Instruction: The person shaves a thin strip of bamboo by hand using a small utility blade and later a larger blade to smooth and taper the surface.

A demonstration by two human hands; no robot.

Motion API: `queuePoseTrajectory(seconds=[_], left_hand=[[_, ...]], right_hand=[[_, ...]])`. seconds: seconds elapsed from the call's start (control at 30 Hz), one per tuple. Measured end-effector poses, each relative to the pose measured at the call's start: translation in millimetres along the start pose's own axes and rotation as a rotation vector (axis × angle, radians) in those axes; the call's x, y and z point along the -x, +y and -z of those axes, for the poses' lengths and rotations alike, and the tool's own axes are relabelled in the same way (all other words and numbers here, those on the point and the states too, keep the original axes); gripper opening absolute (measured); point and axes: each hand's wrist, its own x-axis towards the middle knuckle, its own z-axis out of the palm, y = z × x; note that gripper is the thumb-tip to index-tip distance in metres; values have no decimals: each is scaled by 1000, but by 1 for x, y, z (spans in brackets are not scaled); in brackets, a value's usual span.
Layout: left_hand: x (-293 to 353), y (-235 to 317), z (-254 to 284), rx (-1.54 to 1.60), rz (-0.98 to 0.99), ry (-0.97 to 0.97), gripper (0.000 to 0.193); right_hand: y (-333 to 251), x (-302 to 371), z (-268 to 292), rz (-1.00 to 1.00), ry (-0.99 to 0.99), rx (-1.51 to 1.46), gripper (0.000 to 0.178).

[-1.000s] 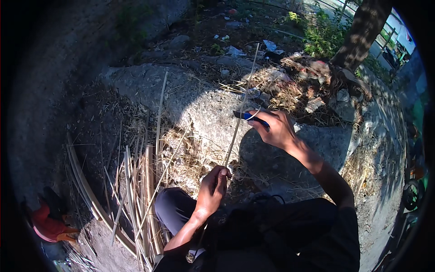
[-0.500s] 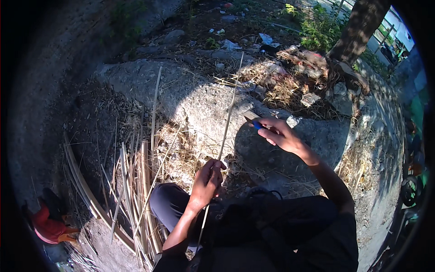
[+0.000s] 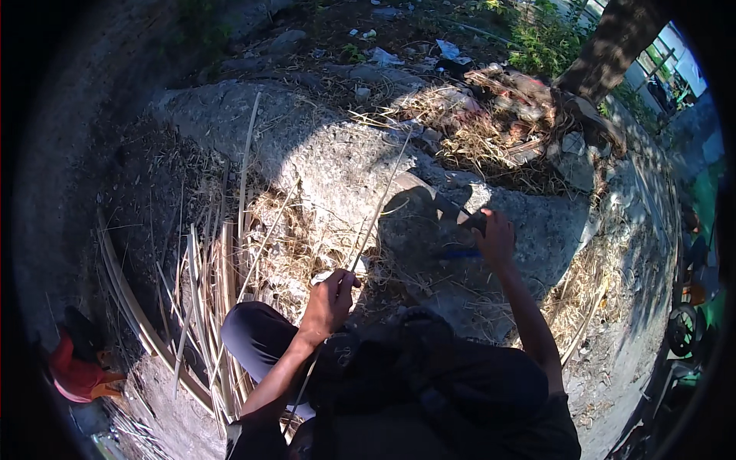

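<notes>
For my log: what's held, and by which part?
Left hand: thin, tan wooden strip, near its middle. Right hand: at the handle end of a dark, flat knife; grip unclear.

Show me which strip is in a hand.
The thin, slanting strip held in the left hand; the other strips are bunched left of the knee, in neither hand.

Strip: pale tan. Cutter (image 3: 460,254): blue, darkened by shade. Canes (image 3: 227,276): straw-beige. Trousers (image 3: 257,333): dark navy at the knee. Sleeve (image 3: 563,429): black. Stone (image 3: 330,165): grey, speckled, near-white where sunlit. Dry grass (image 3: 479,146): golden yellow. Tree trunk (image 3: 613,54): brown-grey, dappled with light and shadow. Bush (image 3: 540,50): bright green. Plastic scrap (image 3: 448,50): bluish white. Co-worker's garment (image 3: 73,372): red. Sheeting (image 3: 711,199) at the right rim: green.
</notes>
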Motion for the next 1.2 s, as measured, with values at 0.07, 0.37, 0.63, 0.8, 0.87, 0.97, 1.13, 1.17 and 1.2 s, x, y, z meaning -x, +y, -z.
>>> queuePoseTrajectory(seconds=[0.07, 0.37, 0.63, 0.8, 0.87, 0.97, 1.13, 1.17, 1.2], left_hand=[[-1, -2, -5, 6, 0, -2, 25], [-11, -55, -32, 308, 179, -76, 34], [-22, -80, -43, 227, 154, -43, 27], [-19, -75, -47, 259, 73, -27, 20], [-16, -77, -45, 279, 102, -37, 20], [-17, -71, -49, 273, 86, -64, 28], [-7, -58, -46, 311, 164, -75, 37], [-5, -60, -44, 303, 165, -76, 37], [-3, -64, -43, 266, 140, -69, 35]], right_hand=[[22, -2, -8, -39, -178, 175, 60], [38, 10, -27, 39, -401, 100, 53], [-42, 35, 12, -264, -420, -395, 34], [-95, 27, 21, -244, -498, -490, 28], [-119, 21, 9, -7, -543, -598, 31], [-136, 26, -32, 274, -384, -461, 39], [-147, 16, -59, 212, -667, -359, 51], [-149, 16, -62, 198, -716, -361, 53], [-150, 16, -64, 195, -714, -367, 53]])
